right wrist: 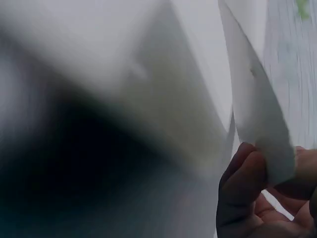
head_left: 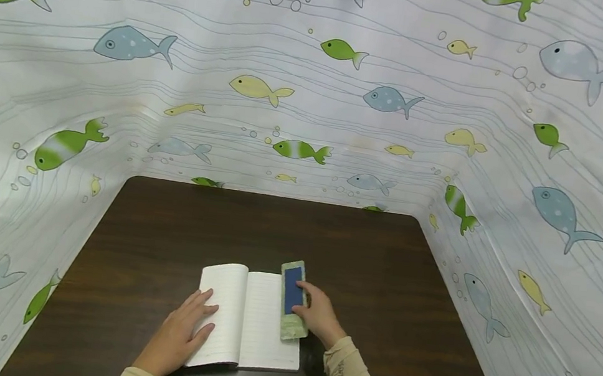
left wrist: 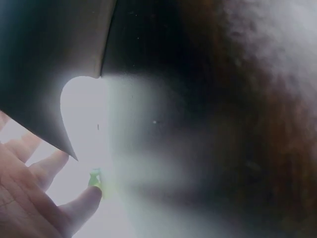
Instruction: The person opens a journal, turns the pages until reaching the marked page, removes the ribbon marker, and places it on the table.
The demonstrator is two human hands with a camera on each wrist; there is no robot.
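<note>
An open notebook (head_left: 262,324) with lined white pages lies near the front of the table. On the outer side of its left page my left hand (head_left: 179,331) rests with fingers spread; the left wrist view shows that hand (left wrist: 34,198) at the lower left, beside the book's dark edge. My right hand (head_left: 319,316) pinches a long pale green card with a dark blue panel (head_left: 293,287), shaped like a bookmark, over the outer part of the right page. In the right wrist view the card's pale back (right wrist: 257,114) rises, tilted, from between thumb and curled fingers (right wrist: 245,191).
The dark brown wooden table (head_left: 274,228) has rounded corners. White cloth (head_left: 203,113) printed with green, blue and yellow fish surrounds it at the back and both sides. A dark shadow lies beneath the right wrist.
</note>
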